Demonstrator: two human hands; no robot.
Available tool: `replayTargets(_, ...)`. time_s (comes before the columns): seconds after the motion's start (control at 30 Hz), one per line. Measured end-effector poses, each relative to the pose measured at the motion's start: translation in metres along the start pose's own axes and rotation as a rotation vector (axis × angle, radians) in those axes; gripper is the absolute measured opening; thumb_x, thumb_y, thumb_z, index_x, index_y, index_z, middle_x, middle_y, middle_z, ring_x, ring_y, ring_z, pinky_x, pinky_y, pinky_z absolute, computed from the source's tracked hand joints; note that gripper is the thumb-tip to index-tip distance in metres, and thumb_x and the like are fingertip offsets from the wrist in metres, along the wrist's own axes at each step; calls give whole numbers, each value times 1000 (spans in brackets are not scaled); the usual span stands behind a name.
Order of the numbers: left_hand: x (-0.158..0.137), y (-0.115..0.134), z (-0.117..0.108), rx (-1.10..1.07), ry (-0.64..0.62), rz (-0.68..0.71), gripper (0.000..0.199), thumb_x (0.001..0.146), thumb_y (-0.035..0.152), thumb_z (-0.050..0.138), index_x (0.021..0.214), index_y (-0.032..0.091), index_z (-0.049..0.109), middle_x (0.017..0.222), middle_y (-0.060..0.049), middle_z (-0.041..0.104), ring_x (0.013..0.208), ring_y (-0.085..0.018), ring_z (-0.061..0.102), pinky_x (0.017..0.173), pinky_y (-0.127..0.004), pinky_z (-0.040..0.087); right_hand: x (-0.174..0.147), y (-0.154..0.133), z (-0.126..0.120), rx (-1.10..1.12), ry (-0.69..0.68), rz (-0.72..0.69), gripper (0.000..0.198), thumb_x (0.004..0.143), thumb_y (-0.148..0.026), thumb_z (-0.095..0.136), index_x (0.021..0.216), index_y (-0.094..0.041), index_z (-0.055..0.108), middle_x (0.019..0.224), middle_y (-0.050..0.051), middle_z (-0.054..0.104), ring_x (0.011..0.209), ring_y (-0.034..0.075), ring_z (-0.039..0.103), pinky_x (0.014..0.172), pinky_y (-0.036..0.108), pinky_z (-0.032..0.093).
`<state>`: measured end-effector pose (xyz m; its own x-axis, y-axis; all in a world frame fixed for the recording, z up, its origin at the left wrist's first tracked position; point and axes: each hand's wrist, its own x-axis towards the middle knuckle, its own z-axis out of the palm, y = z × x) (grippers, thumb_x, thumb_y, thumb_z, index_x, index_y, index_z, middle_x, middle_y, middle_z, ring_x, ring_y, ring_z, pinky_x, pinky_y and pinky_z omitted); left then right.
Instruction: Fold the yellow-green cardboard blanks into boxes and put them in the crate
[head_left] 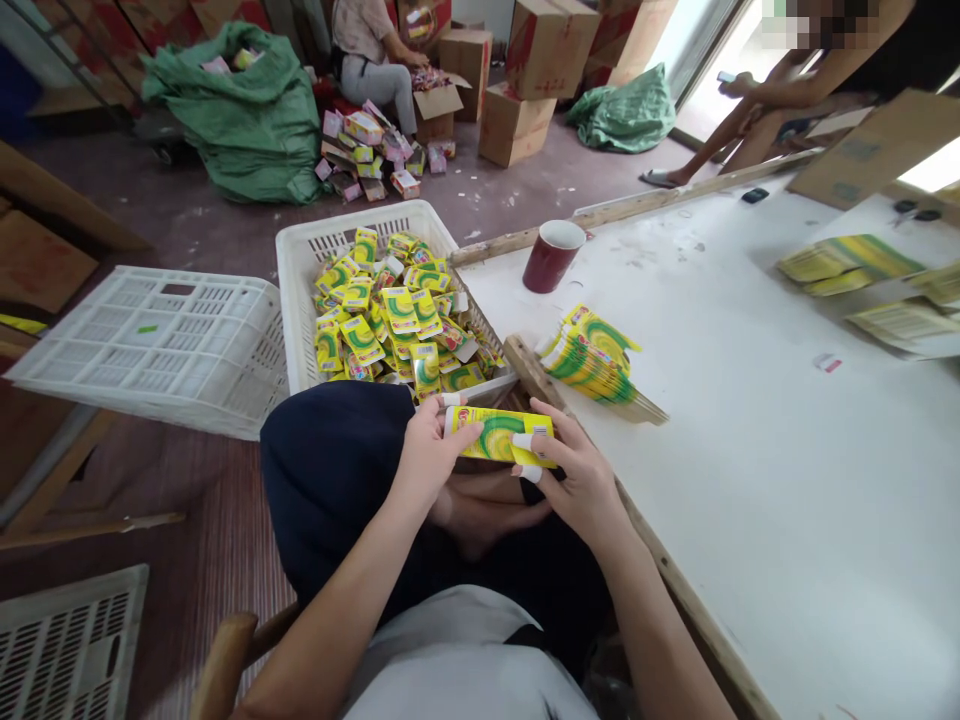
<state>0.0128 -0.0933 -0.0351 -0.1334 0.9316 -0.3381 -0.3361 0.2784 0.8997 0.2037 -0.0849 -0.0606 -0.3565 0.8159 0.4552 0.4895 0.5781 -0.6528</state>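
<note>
A yellow and green printed carton [499,437] is held level above my lap. At its left end my left hand [431,440] grips it, thumb on the front face. My right hand [577,475] has the other end, with white tape wrapped round some fingertips. Just beyond, a fanned stack of flat yellow-green cartons [592,360] lies on the white table [750,470]. To the left of the stack, a white plastic crate [300,330] contains a heap of small yellow-green cartons [401,310].
A dark red mug [553,257] stands near the table's edge. More flat cartons [847,262] lie at the right. An overturned white crate [150,335] sits at left. Two people are beyond, near cardboard boxes [517,125] and a green sack [240,115].
</note>
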Motion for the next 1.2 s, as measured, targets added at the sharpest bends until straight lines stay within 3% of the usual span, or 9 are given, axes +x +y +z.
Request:
replayTargets(0.17, -1, 5, 4, -72, -7, -38, 59, 51, 32, 89, 95, 17, 53, 65, 4, 68, 65, -20, 70, 70, -36, 58, 3, -2, -13, 76, -97, -13, 14, 90, -35, 62, 98, -23, 64, 139, 15, 52, 119, 27, 59, 93, 43, 53)
replayTargets(0.27, 0, 6, 8, -73, -28, -38, 56, 51, 30, 88, 95, 17, 55, 66, 4, 67, 64, -17, 68, 69, -33, 57, 3, -6, -14, 208, -86, 92, 34, 93, -38, 56, 123, -23, 52, 144, 17, 46, 129, 28, 50, 101, 46, 48)
replayTargets(0.37, 0, 1, 11, -22, -54, -32, 46, 57, 31, 85, 92, 17, 58, 72, 3, 67, 66, -15, 66, 69, -31, 55, 1, -7, -3, 260, -3, 192, 43, 97, -34, 48, 138, -24, 39, 146, 15, 44, 134, 27, 45, 108, 49, 42)
replayTargets(0.57, 3, -11, 1, 139, -27, 22, 42, 61, 29, 81, 95, 16, 61, 79, 0, 67, 70, -15, 64, 70, -29, 53, 0, 3, 25, 204, 44, 185, 56, 92, -35, 56, 143, -25, 34, 149, 15, 41, 140, 30, 38, 113, 55, 35)
replayTargets(0.7, 34, 12, -15, 241, 137, 297, 40, 65, 31, 79, 98, 17, 62, 85, -1, 67, 81, -18, 66, 78, -30, 54, 4, 14, 14, 270, 76, 296, 58, 87, -39, 62, 140, -26, 41, 139, 15, 52, 118, 27, 60, 99, 49, 51)
replayTargets(0.8, 66, 34, -24, 125, 272, 609, 57, 70, 36, 76, 121, 22, 53, 122, -8, 62, 121, -22, 57, 104, -33, 44, 11, 28, -10, 193, 168, 383, 40, 86, -37, 61, 124, -23, 56, 112, 11, 68, 97, 24, 69, 90, 47, 55)
replayTargets(0.87, 79, 39, -25, 151, 178, 539, 69, 71, 36, 77, 131, 24, 45, 144, -12, 48, 142, -25, 37, 115, -38, 32, 17, 40, -27, 75, 252, 414, 34, 83, -35, 61, 113, -20, 62, 104, 11, 71, 93, 26, 70, 89, 49, 55)
replayTargets(0.97, 76, 26, -18, 211, 54, 307, 77, 71, 31, 76, 138, 22, 39, 153, -15, 37, 149, -27, 22, 119, -44, 22, 28, 58, -46, -109, 361, 445, 31, 78, -32, 59, 105, -19, 65, 105, 13, 71, 93, 28, 70, 89, 51, 54)
replayTargets(1.2, 40, -9, -11, 196, -115, 53, 51, 68, 27, 79, 113, 16, 58, 115, -16, 69, 114, -28, 63, 105, -47, 43, 56, 82, -62, -464, 339, 510, 40, 77, -29, 53, 114, -16, 61, 108, 15, 69, 98, 32, 63, 89, 53, 48)
